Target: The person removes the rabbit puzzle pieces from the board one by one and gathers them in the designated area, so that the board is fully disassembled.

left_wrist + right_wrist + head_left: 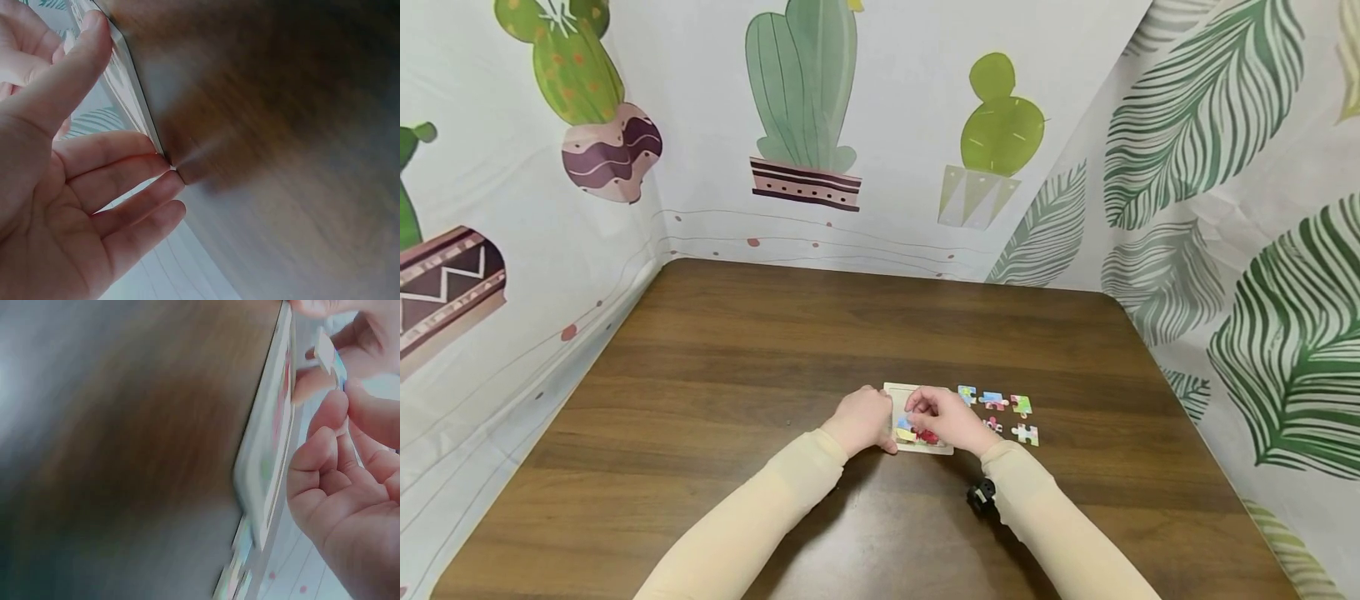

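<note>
A shallow jigsaw tray point(917, 448) with a pale rim lies on the table, some coloured pieces lying in its lower part. My left hand point(863, 419) holds the tray's left side, thumb point(94, 37) at the near corner and fingers point(140, 165) against the edge farther along. Over the tray, my right hand point(951, 417) pinches a puzzle piece point(325, 351) between thumb and fingertips. That piece is tilted up above the tray surface in the right wrist view. My right hand hides part of the tray in the head view.
Several loose puzzle pieces point(993, 400) lie in rough rows right of the tray, partly behind my right hand. A black wrist camera point(981, 497) hangs at the right sleeve. The brown wooden table point(760, 333) meets patterned cloth walls point(895, 125) at the back and sides.
</note>
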The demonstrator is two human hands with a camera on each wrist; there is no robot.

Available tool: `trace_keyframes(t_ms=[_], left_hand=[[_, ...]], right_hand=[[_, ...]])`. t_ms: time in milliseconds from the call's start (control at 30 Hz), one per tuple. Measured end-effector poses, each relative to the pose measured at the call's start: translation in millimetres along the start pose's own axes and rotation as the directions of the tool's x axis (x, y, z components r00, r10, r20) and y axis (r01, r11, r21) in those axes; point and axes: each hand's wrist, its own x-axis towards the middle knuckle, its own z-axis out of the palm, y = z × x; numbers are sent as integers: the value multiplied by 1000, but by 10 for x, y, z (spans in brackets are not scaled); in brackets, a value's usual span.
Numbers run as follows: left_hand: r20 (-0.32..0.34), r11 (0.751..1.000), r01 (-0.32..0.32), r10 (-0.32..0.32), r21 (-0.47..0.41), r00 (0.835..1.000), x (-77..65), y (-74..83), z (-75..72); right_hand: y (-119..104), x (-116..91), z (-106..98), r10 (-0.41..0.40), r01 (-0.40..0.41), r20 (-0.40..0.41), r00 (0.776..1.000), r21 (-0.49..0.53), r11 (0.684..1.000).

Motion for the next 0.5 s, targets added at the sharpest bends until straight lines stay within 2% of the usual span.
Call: trace_keyframes(t_ms=[200,500], left_hand=[[-8,999,-8,8,32,1000,14,5,7],[-18,999,-17,18,34,1000,6,3,19]], right_hand=[[99,-133,-110,30,-30,-1,1000,-10,1000],[196,-349,-235,60,-63,54,997,45,997]])
